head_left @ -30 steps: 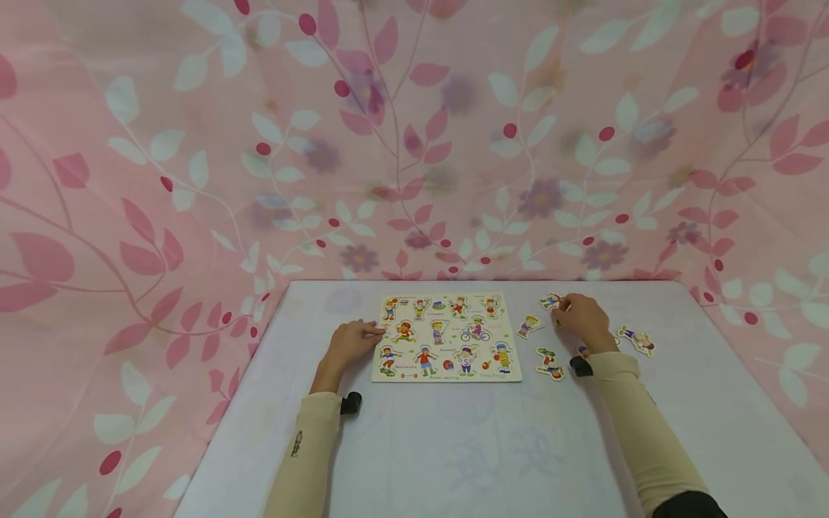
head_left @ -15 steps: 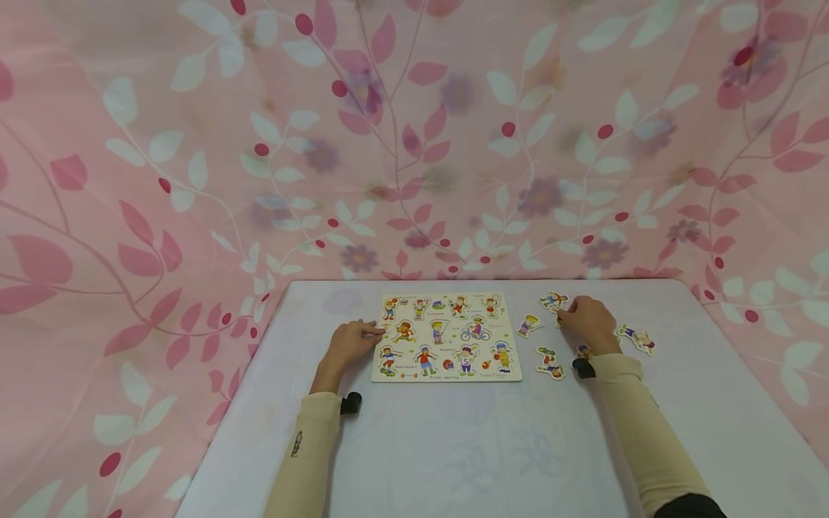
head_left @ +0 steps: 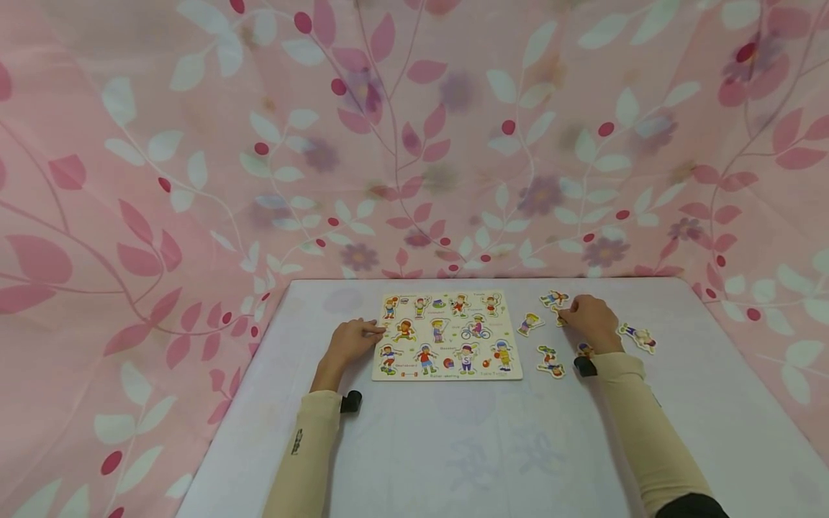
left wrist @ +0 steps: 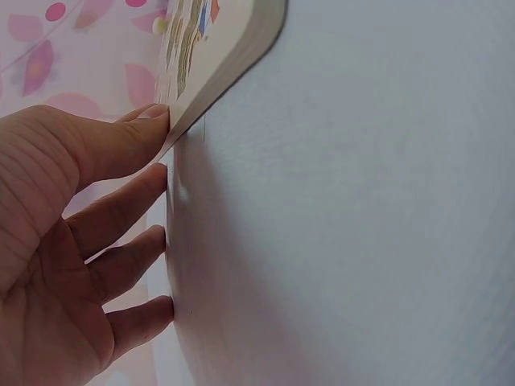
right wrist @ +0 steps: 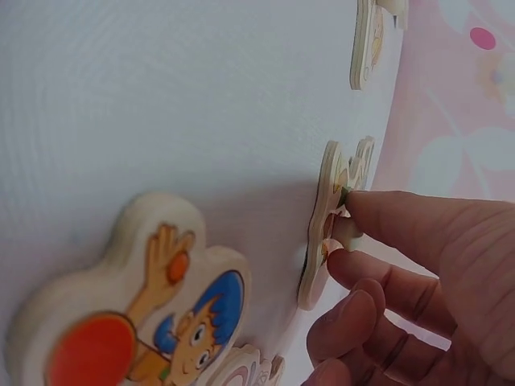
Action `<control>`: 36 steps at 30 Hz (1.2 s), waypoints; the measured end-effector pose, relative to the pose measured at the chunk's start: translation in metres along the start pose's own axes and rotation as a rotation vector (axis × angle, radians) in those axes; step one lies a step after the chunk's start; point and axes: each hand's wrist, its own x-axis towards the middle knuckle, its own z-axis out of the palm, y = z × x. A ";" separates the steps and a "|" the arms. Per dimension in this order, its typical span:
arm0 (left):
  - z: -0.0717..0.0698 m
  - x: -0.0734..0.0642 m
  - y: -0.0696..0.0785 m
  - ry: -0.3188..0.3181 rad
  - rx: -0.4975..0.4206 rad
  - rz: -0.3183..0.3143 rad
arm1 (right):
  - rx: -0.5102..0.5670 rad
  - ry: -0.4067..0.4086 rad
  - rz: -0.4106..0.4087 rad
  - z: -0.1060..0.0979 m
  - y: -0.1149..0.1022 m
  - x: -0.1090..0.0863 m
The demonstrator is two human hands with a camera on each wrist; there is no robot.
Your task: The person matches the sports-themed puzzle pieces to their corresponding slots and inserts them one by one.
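Observation:
The puzzle board [head_left: 421, 334], cream with pictures of children playing sports, lies flat on the table. At its left edge is my left hand [head_left: 350, 342]; in the left wrist view the thumb touches the board's edge [left wrist: 241, 48] while the other fingers reach out fairly straight beside it. To the right of the board, thumb and index finger of my right hand [head_left: 594, 324] pinch a small knob on a wooden puzzle piece [right wrist: 320, 217]. That piece stays low at the tabletop, its picture mostly turned from the right wrist camera.
More pieces lie around the right hand: one behind it [head_left: 554, 298], one nearer the board [head_left: 530, 325], one in front [head_left: 550, 362] and one farther right [head_left: 637, 338]. A blue-haired figure piece [right wrist: 197, 322] is close to the right wrist camera. Floral cloth [head_left: 414, 144] hangs behind the table.
My right hand has drawn slightly right, uncovering the rearmost piece, and now pinches the knob of the piece just in front of it. The left hand keeps its place at the board.

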 end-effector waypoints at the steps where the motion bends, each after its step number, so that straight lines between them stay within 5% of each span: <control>1: 0.000 0.000 0.000 0.000 0.000 0.000 | 0.000 -0.001 -0.001 0.000 0.000 0.000; 12: -0.001 0.001 0.000 -0.009 0.008 0.000 | 0.038 0.014 -0.012 -0.001 -0.005 -0.002; 22: -0.001 0.001 -0.001 -0.008 0.000 0.012 | 0.072 0.102 -0.110 -0.008 -0.016 -0.005; 36: -0.002 0.000 0.000 -0.010 -0.007 0.008 | 0.085 0.086 -0.229 -0.011 -0.055 -0.016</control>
